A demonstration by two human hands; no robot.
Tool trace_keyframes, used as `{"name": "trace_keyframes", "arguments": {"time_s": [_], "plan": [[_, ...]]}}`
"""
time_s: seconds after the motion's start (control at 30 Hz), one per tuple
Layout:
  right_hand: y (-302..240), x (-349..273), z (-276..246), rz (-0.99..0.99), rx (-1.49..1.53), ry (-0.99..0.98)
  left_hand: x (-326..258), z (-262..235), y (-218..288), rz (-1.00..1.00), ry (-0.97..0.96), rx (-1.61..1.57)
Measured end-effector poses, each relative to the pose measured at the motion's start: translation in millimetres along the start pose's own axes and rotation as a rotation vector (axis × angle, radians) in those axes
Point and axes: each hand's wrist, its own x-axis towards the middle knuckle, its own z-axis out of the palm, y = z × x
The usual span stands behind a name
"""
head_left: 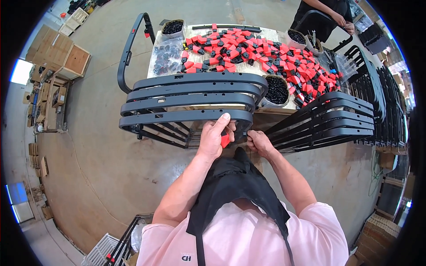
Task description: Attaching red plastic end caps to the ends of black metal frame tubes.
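Nearest me, a black tubular metal frame (195, 116) with rounded corners leans at the front of a row of similar frames. My left hand (212, 139) is closed at this frame's right end, its thumb up against the bar. A red plastic piece (225, 141) shows between its fingers, below the bar. Just to the right, my right hand (261, 142) is pinched beside the frame's corner. Whatever its fingertips hold is too small and hidden to name.
Red-and-black plastic pieces (230, 46) lie heaped on a table (171, 91). Tubs of small black parts, including one tub (276, 91), stand among them. More black frames (324, 117) lean at the right. Across the table, a person (326, 17) handles another frame.
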Motion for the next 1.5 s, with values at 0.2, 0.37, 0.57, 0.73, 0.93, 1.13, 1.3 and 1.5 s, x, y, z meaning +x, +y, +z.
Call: {"name": "trace_keyframes", "arguments": {"time_s": [0.2, 0.37, 0.57, 0.73, 0.93, 1.13, 1.3, 1.5], "plan": [[-19.5, -13.7, 11.8, 0.159, -0.055, 0.115, -1.7, -5.6, -2.4, 0.011, -0.006, 0.016], [-2.2, -8.3, -2.2, 0.076, -0.215, 0.060, -5.1, -5.3, 1.1, 0.008, 0.002, 0.018], [-9.4, -17.8, -3.9, -0.037, -0.237, -0.004, -5.5, -7.3, 1.9, -0.015, -0.007, 0.033], [-16.9, -21.0, -5.0, -0.178, -0.481, 0.012, -1.1, -6.1, 3.0, -0.014, -0.032, 0.062], [-10.6, -15.5, 3.4, -0.190, -0.466, 0.086, -0.1, -6.4, -1.3, 0.024, 0.005, 0.032], [-7.3, -8.4, 8.8, 0.176, 0.086, 0.046, -1.0, -8.8, -4.2, 0.029, -0.008, 0.011], [-17.8, -4.1, 9.9, 0.382, 0.192, 0.081, -1.1, -8.9, -3.8, 0.021, -0.023, -0.020], [-30.1, -17.5, 6.4, 0.296, -0.100, 0.069, -1.6, -8.1, -4.4, 0.027, -0.009, -0.029]]}}
